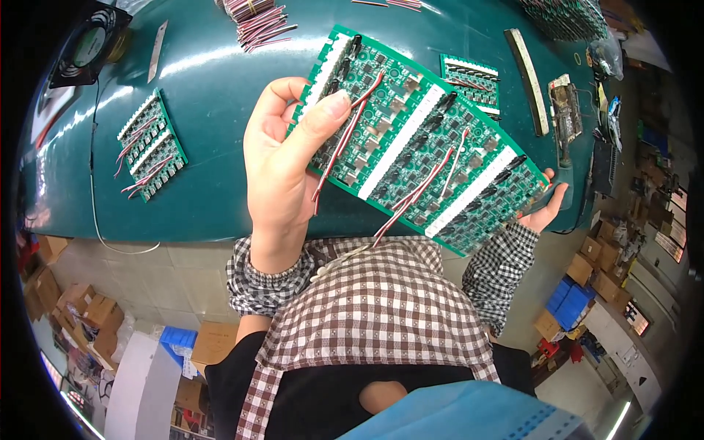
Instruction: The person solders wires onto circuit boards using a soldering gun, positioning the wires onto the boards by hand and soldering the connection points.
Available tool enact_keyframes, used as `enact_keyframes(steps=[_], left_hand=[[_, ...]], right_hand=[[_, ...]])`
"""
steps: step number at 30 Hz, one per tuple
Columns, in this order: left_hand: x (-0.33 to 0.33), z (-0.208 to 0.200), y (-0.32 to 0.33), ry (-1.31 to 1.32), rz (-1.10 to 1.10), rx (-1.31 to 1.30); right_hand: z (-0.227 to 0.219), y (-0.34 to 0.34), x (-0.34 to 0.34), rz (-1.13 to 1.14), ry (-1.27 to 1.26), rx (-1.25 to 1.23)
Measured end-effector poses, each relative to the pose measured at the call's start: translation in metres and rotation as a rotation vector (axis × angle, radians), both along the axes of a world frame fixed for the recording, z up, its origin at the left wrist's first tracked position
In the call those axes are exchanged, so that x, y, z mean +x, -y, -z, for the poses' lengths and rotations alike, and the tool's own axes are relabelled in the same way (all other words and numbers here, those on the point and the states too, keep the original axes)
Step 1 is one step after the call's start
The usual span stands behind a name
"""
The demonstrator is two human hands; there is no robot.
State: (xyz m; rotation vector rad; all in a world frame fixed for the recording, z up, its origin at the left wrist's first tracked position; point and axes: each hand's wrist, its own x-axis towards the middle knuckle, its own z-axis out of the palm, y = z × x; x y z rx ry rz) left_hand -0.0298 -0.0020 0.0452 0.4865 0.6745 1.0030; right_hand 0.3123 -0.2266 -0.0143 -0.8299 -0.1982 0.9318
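Observation:
A large green circuit board panel (402, 147) is held up, tilted, above the near edge of the table. It carries white strips, rows of small dark parts, and red, black and white wires (342, 152) that hang across it. My left hand (282, 158) grips the panel's left end, with the thumb on the front face and the fingers behind. At the lower right end, my right hand (544, 213) is closed around the edge, mostly hidden behind the panel.
Smaller wired boards lie on the green table (213, 132): one board (152, 147) at left, another board (471, 79) behind the panel. A wire bundle (257, 22) sits at the far edge. A black fan (89, 42) stands far left; a long bar (526, 81) lies at right.

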Motion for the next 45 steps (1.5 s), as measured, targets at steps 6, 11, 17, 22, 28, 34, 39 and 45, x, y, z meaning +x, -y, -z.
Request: enact_keyframes(steps=[6, 11, 17, 22, 28, 34, 39, 45], left_hand=[[0.000, -0.002, 0.000, -0.041, 0.013, -0.008], [-0.003, 0.000, -0.014, -0.125, 0.064, 0.004], [-0.006, 0.012, -0.067, -0.481, 0.457, 0.163], [0.022, 0.039, -0.093, -0.679, 0.591, 0.381], [0.041, 0.032, -0.049, -1.568, 0.064, 1.392], [0.029, 0.028, -0.002, -1.661, 0.480, 1.411], [0.005, 0.022, -0.009, -1.614, 0.511, 1.379], [0.008, 0.027, -0.028, -1.424, 0.540, 1.474]], right_hand=[[-0.004, -0.004, -0.007, -0.005, 0.010, 0.012], [-0.008, -0.007, -0.014, 0.023, -0.028, 0.038], [-0.007, -0.009, -0.018, -0.005, -0.060, 0.071], [-0.009, -0.013, -0.025, 0.007, -0.076, 0.075], [-0.015, -0.024, -0.038, 0.002, -0.054, 0.048], [-0.013, -0.045, -0.046, -0.061, -0.088, 0.080], [-0.012, -0.047, -0.046, -0.064, -0.122, 0.114], [-0.015, -0.055, -0.055, -0.095, -0.107, 0.081]])
